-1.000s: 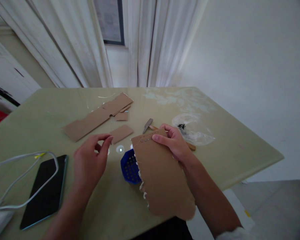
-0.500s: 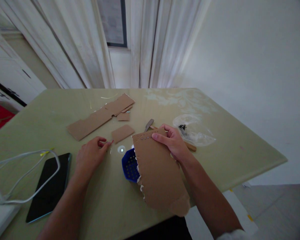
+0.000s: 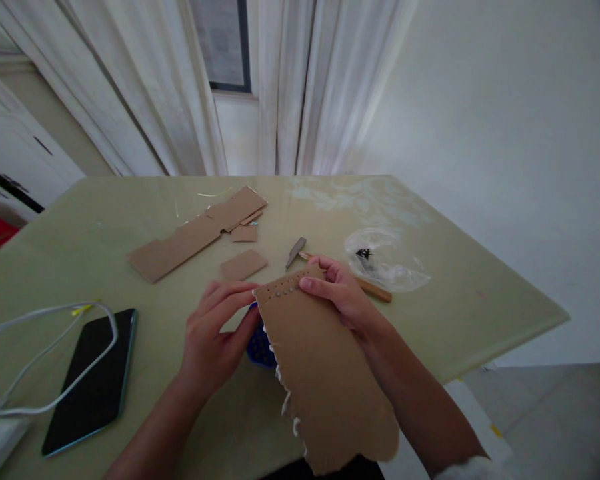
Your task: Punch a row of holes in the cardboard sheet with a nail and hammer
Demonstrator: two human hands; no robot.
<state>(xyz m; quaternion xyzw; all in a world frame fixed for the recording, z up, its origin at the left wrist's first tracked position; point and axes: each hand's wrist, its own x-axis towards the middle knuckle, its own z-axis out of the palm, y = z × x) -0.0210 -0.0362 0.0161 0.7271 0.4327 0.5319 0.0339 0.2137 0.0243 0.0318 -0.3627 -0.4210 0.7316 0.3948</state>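
Note:
My right hand (image 3: 343, 293) grips a brown piece of cardboard (image 3: 325, 373) at its far edge, thumb on top and fingers behind. Along that edge run small punched holes and a row of small silvery dots. The cardboard is tilted, its left side torn and ragged. At its far left corner is my left hand (image 3: 217, 327), closed, thumb and index finger reaching behind the edge; whatever the fingertips hold is hidden. Below sits a blue perforated basket (image 3: 260, 350), mostly covered. Just beyond my right hand lies a hammer (image 3: 296, 252) with a wooden handle.
Cardboard strips (image 3: 190, 243) and a small cardboard rectangle (image 3: 243, 265) lie farther back. A clear plastic bag (image 3: 397, 267) with small black pieces is at the right. A black tablet (image 3: 93, 387) and a white cable (image 3: 113, 320) lie at the left.
My left hand has moved right, from the table beside the basket, with a thin reddish-tipped thing in its fingers, to the cardboard's corner. The cardboard has shifted slightly nearer to me.

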